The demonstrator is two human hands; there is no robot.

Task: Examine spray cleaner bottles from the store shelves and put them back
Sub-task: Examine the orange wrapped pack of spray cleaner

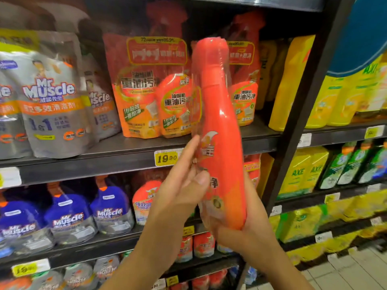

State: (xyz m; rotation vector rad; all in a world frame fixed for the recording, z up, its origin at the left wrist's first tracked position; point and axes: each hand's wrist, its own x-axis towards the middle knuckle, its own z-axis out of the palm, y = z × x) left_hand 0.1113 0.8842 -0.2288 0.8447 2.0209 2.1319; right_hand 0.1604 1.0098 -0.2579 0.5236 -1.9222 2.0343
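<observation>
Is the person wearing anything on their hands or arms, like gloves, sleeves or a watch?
No. The left hand and the right hand are bare, with no gloves and no rings that show. Both forearms are bare too, down to the picture's edge: no sleeve, watch or bracelet is in view.

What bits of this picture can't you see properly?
All in the head view:
1. The red bottle has its label turned sideways and partly covered by the left hand.
2. The right hand has its fingers hidden behind the bottle.
3. The lower yellow price tag is too blurred to read.
4. The top-shelf spray heads are dark and blurred.
</observation>
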